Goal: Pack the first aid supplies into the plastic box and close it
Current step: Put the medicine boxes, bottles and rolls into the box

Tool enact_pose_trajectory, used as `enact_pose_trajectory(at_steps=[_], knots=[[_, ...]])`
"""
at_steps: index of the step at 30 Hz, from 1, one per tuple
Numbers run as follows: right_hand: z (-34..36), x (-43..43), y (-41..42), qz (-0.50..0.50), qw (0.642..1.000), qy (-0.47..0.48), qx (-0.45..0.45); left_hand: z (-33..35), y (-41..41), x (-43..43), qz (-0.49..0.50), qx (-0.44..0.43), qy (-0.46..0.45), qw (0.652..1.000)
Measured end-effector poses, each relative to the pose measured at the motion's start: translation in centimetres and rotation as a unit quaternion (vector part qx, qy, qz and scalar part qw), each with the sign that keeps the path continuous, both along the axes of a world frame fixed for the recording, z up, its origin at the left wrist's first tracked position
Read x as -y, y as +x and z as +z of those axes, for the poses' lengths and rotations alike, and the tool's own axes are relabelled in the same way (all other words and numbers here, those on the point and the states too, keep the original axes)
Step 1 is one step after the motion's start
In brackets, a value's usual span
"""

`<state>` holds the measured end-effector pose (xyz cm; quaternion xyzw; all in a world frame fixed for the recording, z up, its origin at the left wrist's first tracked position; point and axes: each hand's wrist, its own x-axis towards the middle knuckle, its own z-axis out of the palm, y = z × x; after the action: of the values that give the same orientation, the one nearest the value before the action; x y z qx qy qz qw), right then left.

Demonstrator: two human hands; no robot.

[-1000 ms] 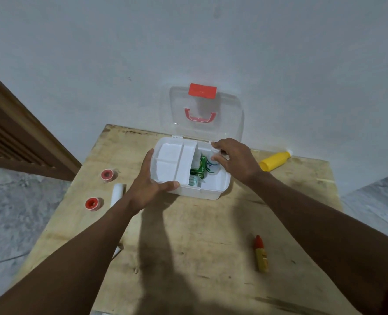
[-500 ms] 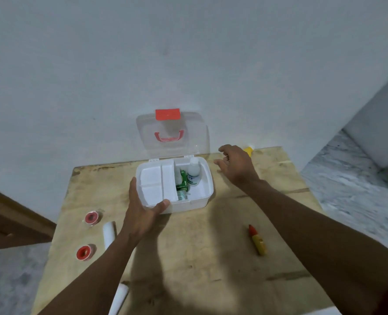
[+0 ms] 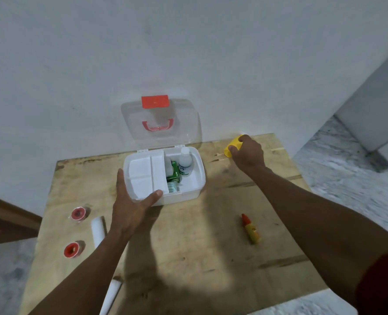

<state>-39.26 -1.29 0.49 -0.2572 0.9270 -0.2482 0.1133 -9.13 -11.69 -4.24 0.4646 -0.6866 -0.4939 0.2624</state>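
The white plastic box (image 3: pixel 195 188) stands open on the wooden table (image 3: pixel 188 258), its clear lid (image 3: pixel 184 123) with a red latch leaning back against the wall. Inside lie a white tray insert, a white bottle (image 3: pixel 185 163) and a green packet (image 3: pixel 174 172). My left hand (image 3: pixel 131 205) grips the box's front left corner. My right hand (image 3: pixel 247 153) closes around the yellow bottle (image 3: pixel 232 146) to the right of the box. On the table lie a small yellow tube with a red cap (image 3: pixel 251 228), two red tape rolls (image 3: pixel 78 213) (image 3: pixel 71 250) and two white rolls (image 3: pixel 98 230) (image 3: pixel 111 296).
The table stands against a white wall. Its front and right edges drop to a grey marble floor. A brown wooden frame (image 3: pixel 6 223) stands at the left.
My right hand has left the box and moved right to the yellow bottle, closing on it. The view has shifted back and to the right. My left hand stays on the box.
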Motion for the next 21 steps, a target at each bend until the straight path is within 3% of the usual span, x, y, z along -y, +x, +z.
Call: enact_pose_trajectory(at_steps=[14,21], knots=[[-3.4,4.0,-6.8,-0.076,0.991,0.013,0.111,1.1,-0.7,-0.1,-0.011,-0.032,0.011,0.999],[-3.8,4.8,-7.9,-0.103,0.988,0.007,0.113,1.1,-0.6,0.0,-0.013,-0.032,0.018,0.999]])
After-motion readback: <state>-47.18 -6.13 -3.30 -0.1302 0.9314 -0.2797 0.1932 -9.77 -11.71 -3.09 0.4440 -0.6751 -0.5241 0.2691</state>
